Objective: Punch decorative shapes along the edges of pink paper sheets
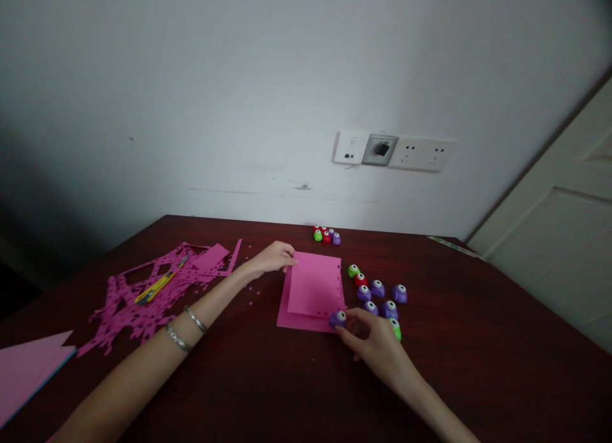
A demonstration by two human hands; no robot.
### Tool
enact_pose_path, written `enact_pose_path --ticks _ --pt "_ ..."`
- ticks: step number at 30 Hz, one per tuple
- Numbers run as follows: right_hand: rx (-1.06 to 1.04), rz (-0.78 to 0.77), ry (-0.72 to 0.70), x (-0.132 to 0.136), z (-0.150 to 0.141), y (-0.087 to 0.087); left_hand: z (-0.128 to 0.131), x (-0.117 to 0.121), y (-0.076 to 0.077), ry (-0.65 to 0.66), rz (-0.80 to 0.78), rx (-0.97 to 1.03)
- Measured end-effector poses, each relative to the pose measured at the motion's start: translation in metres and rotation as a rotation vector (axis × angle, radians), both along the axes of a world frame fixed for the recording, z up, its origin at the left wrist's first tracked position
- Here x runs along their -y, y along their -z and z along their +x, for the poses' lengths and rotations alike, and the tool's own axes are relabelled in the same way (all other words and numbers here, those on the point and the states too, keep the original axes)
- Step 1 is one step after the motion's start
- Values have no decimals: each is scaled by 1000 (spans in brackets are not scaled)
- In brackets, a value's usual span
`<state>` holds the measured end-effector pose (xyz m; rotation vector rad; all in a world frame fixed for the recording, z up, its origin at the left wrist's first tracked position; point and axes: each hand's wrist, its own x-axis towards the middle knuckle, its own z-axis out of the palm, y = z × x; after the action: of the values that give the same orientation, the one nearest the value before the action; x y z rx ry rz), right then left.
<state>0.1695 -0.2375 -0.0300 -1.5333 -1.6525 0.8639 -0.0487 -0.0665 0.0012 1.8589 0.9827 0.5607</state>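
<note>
A pink paper sheet (315, 283) with small punched holes along its right and lower edges lies over a larger pink sheet (301, 322). My left hand (273, 258) pinches the upper sheet at its top left corner. At the lower right corner of the paper, my right hand (370, 338) grips a small purple craft punch (337, 320) between thumb and fingers. The paper's corner meets the punch; whether it is inside the slot I cannot tell. Just right of the paper stand several more punches: purple (400, 294), red (360, 280) and green (354, 271).
On the left, a yellow utility knife (155, 290) rests on a heap of pink paper scraps (129, 303). Further punches (326, 237) stand near the wall. A stack of pink paper (33, 373) lies at the near left. Wall sockets (421, 154) sit above the dark table (478, 341).
</note>
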Motion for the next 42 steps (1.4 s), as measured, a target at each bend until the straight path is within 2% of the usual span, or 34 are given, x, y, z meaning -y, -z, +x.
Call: enact_pose_path --ticks 5,12,17,30,42 --pt "70 83 25 2 -2 -2 -7 0 -3 -46 -51 -9" --pt "262 182 56 2 -1 -3 -6 -1 1 -68 -121 24" --pt "354 182 119 2 1 -2 -4 2 3 -81 -149 41" --pt "246 105 198 -7 13 11 -3 2 13 -90 -185 166" --pt "348 154 262 -6 9 2 -2 -3 27 -67 -193 193"
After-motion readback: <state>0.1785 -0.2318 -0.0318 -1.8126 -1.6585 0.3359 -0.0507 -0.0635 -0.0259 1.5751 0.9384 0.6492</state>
